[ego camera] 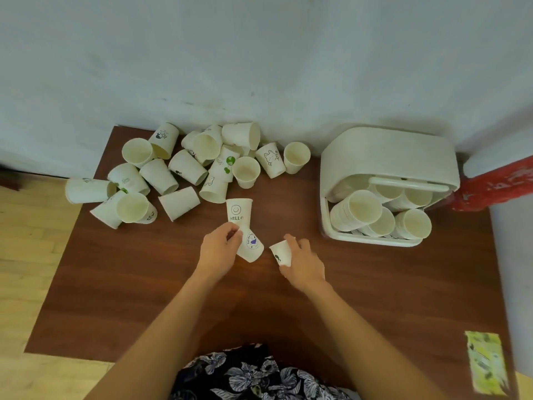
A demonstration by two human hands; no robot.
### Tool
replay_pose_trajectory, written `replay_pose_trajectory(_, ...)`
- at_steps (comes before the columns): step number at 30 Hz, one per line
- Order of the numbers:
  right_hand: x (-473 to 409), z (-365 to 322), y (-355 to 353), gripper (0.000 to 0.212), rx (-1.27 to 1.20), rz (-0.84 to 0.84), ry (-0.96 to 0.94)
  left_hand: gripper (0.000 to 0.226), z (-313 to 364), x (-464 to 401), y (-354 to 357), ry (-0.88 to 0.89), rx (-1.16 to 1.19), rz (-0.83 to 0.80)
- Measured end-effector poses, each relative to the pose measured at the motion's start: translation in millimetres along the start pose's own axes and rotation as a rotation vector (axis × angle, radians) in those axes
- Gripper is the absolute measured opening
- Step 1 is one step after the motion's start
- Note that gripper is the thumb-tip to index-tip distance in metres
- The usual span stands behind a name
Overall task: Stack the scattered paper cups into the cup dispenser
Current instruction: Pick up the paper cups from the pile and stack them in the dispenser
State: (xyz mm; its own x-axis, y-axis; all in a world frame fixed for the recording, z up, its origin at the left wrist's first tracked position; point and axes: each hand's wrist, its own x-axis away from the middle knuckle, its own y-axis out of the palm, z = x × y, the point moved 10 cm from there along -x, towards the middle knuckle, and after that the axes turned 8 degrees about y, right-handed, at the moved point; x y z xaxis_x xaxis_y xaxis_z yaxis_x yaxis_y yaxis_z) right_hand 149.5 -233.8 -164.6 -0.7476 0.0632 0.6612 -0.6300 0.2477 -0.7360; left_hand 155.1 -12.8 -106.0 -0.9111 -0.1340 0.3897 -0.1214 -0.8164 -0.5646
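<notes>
I am partway through the job. On the right of the brown wooden table [144, 298] sits the white cup dispenser [386, 157], a lidded plastic caddy, and it already holds several nested stacks of paper cups [363, 209] lying on their sides with their mouths toward me. A good deal remains: a heap of loose paper cups [187, 168] lies along the far left edge against the wall, some upright, most tipped over, a few resting on one another.

My left hand [219, 249] grips a cup with a round purple-and-blue print [251, 246], fingers curled round its wall. A cup marked HELLO with a smiley [238, 212] stands mouth down, touching it just beyond my fingers; I cannot tell whether the two are nested. My right hand [302, 261] holds a small cup with a dark print [281, 252], tilted, its rim toward my left hand.

I judge that I am about to join these cups before carrying them to the dispenser. Nothing lies between my hands and the dispenser. Its white handle bar [409, 184] crosses the opening, which may narrow the way in. A green printed packet [487, 365] lies near the table's right corner, and something red [496, 186] lies just beside the dispenser's right side.
</notes>
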Motion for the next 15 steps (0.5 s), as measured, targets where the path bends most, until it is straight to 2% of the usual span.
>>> replay_pose_trajectory(6,21.0,20.9,-21.1,0.029,-0.154,0.204,-0.014,0.014,12.9,15.5,4.2,0.087,-0.046,-0.013)
replay_pose_trajectory(11,40.1,49.1,-44.4,0.03,-0.262,0.241,-0.003,0.018,64.9,34.7,21.6,0.23,-0.121,-0.029)
replay_pose_trajectory(15,67.1,82.6,-78.2,0.025,-0.392,0.374,0.01,0.019,110.5,48.8,41.1,0.347,-0.143,-0.025)
